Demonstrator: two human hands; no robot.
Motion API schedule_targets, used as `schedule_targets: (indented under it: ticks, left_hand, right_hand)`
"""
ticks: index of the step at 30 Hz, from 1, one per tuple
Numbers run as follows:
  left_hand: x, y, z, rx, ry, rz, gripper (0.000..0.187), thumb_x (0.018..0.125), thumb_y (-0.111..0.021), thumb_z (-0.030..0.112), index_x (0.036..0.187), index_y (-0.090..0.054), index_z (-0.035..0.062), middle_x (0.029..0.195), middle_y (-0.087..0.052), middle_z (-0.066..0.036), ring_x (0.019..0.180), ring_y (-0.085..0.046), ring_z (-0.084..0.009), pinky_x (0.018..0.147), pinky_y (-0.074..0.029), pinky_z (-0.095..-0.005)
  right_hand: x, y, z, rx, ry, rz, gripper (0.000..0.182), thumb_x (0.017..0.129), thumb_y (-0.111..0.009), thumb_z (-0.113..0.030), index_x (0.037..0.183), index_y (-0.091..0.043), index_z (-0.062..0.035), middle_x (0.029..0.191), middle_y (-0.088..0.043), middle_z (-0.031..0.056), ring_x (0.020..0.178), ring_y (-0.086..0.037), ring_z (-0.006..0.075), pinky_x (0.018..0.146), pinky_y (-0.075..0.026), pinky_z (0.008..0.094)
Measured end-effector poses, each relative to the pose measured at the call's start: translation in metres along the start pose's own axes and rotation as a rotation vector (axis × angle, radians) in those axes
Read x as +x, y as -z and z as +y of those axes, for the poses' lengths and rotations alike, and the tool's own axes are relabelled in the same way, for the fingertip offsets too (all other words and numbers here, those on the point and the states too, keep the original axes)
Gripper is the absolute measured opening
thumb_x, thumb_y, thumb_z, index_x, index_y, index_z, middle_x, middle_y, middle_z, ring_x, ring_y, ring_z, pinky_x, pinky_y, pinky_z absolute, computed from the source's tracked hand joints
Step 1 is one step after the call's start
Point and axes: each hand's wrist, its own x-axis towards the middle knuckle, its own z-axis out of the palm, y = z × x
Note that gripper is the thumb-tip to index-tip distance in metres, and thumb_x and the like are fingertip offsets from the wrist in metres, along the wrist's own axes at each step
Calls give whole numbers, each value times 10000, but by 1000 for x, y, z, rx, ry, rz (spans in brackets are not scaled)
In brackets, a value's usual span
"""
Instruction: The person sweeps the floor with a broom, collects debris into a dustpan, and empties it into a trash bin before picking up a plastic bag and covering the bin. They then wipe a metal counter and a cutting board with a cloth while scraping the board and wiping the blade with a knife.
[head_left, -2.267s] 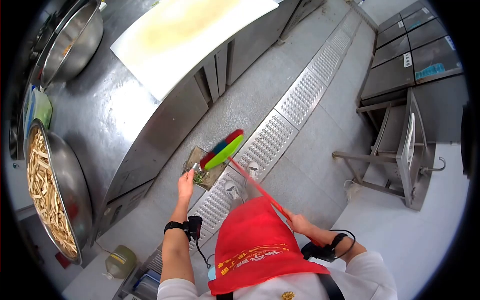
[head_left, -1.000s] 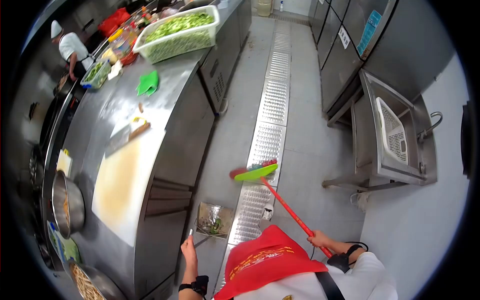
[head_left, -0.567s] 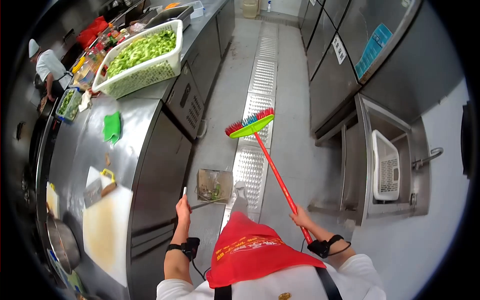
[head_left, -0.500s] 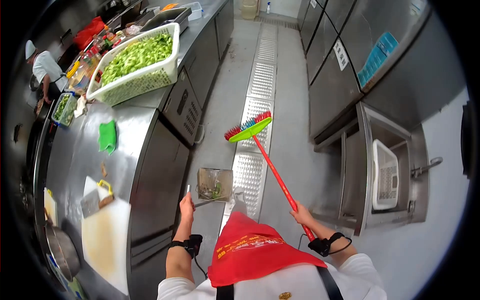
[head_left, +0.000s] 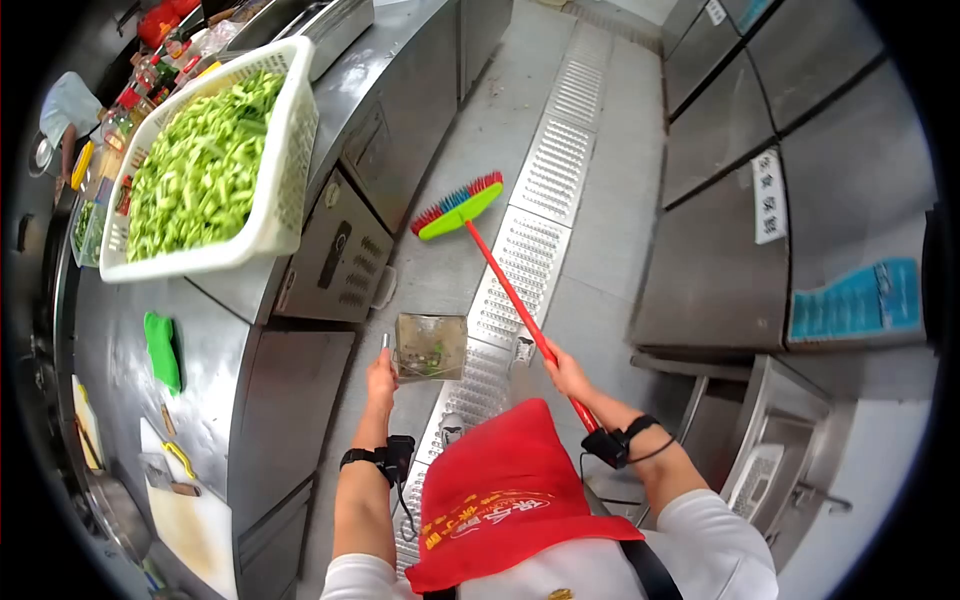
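Note:
My right hand (head_left: 570, 374) is wrapped round the red handle of a broom (head_left: 510, 287). The broom's green head, with red and blue bristles, is at the floor ahead, left of the metal drain strip. My left hand (head_left: 381, 380) grips the upright metal handle of a dustpan (head_left: 431, 346). The box-like pan, with green scraps in it, is just beyond that hand, between the left counter and the drain strip. Broom head and dustpan are apart.
On the left steel counter (head_left: 210, 350) are a white basket of chopped greens (head_left: 285, 215), a green cloth (head_left: 161, 352) and a cutting board (head_left: 195, 520). Steel cabinets (head_left: 710, 270) and a sink (head_left: 785, 410) line the right. Another person (head_left: 68, 110) stands at far left.
My view has moved forward and turned. The broom head has shifted left, now nearer the left counter's base. Both hands keep their grips.

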Motion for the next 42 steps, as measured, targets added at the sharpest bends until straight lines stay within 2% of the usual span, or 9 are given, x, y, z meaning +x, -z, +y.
schedule_targets:
  ticks: [1,7,8,14,16,18,25,29,42]
  left_hand:
    - [9,-11,10,-11,4,20,428,887,-488,463,621,-432,133,523,-384,23,465,-388,-100,400,-307,-268]
    - [53,-58,49,8,101,241,411,881,-500,463,640,-419,139,532,-364,31,470,-388,-95,418,-330,-253]
    - [60,-59,52,-11,101,242,402,886,-497,460,648,-415,147,540,-353,38,486,-382,-86,431,-328,-251]
    - [65,-68,60,-20,91,353,402,888,-500,459,647,-422,147,558,-367,31,497,-380,-83,419,-308,-246]
    - [54,-71,62,-117,109,326,400,886,-507,462,640,-403,164,548,-343,48,477,-336,-70,420,-273,-234]
    - [42,-78,64,-122,119,244,389,886,-515,450,639,-397,174,537,-318,63,467,-317,-57,419,-260,-237]
    - [27,-169,148,-78,75,205,388,894,-531,410,623,-381,176,529,-343,63,441,-320,-47,394,-241,-216]
    - [59,-206,211,-103,-43,175,402,905,-525,408,613,-376,175,525,-326,66,437,-304,-44,386,-224,-214]
    - [281,-395,431,21,-150,48,418,906,-514,385,619,-447,87,543,-383,34,492,-337,-77,456,-280,-265]
  right_hand:
    - [40,4,-2,-3,45,18,511,860,-501,-166,1349,-381,-80,989,-608,255,878,-601,414,740,-482,431]
    - [154,43,-43,-145,-49,-178,505,849,-498,-138,1342,-391,-142,1009,-586,277,885,-575,444,749,-466,495]
    - [150,54,-40,-277,-202,-340,545,837,-506,-116,1359,-355,-148,979,-589,281,872,-578,442,746,-463,515]
    - [37,152,32,-223,18,-582,566,846,-552,-167,1370,-341,-131,971,-613,230,864,-612,359,777,-482,430]
    - [27,204,-18,-229,-282,-727,584,847,-578,-199,1374,-340,-121,962,-619,198,831,-617,320,768,-478,389]
    - [16,240,-24,-232,-335,-729,581,850,-582,-200,1374,-344,-122,919,-625,169,779,-614,282,734,-479,363]
    - [40,320,-22,-7,-345,-440,545,859,-574,-165,1365,-376,-116,780,-591,83,702,-575,150,683,-477,299]
    - [99,331,-42,276,-540,-214,533,863,-572,-178,1362,-393,-120,611,-501,2,459,-466,81,424,-400,247]
    - [363,458,-81,486,-623,91,570,879,-557,-123,1394,-315,-132,589,-440,-11,410,-382,69,357,-334,235]
